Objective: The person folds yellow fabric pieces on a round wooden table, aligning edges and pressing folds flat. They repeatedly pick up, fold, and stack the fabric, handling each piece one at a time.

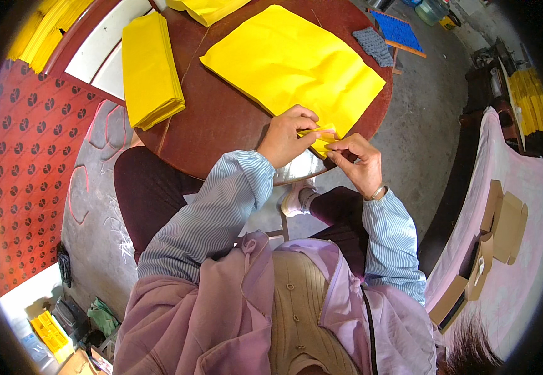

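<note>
Both hands' fingers (314, 132) pinch yellow paper's (290, 59) folded corner (creased, bright).

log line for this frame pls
left hand: pinching yellow paper piece | right hand: pinching same piece | under: yellow sheet on round table | beside: yellow stack

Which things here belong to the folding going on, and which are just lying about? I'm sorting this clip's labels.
In hand:
- left hand and right hand, pinching the near corner of the big yellow sheet
- round brown table under it
- stack of folded yellow sheets

Lying about:
- blue mat
- grey cloth
- cardboard boxes
- yellow crate
</note>
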Action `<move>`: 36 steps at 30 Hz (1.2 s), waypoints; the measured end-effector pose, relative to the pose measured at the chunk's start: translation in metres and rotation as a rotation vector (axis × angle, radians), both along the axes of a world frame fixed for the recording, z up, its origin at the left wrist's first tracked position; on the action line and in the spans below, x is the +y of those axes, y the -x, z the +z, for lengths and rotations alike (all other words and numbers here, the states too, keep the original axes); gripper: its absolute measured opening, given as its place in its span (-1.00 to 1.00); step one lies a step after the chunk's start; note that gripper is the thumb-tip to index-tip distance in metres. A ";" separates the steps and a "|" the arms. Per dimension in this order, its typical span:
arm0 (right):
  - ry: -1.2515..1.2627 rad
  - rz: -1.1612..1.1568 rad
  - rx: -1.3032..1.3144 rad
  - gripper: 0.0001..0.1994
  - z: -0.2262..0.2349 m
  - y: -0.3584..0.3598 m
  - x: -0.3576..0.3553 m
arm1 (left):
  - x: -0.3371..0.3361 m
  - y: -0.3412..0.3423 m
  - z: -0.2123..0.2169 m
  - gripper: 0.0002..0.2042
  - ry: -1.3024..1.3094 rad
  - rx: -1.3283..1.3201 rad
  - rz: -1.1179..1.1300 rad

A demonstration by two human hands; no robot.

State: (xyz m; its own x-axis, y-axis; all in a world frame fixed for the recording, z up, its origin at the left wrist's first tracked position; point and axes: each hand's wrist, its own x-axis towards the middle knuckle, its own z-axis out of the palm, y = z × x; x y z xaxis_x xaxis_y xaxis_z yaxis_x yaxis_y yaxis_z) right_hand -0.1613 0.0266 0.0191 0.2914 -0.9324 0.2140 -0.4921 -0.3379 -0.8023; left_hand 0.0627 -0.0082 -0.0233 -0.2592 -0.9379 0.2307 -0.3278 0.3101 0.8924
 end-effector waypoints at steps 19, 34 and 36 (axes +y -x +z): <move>-0.355 -0.099 -0.357 -0.92 -0.019 0.000 -0.009 | 0.001 -0.009 0.013 -0.74 -0.013 -0.018 -0.117; 0.377 -0.068 0.285 -0.54 0.004 -0.021 -0.007 | 0.011 0.010 0.002 -0.76 0.196 -0.031 -0.042; 0.361 -0.048 0.385 -0.54 0.009 -0.022 -0.006 | 0.011 0.007 0.008 -0.75 0.195 -0.028 -0.101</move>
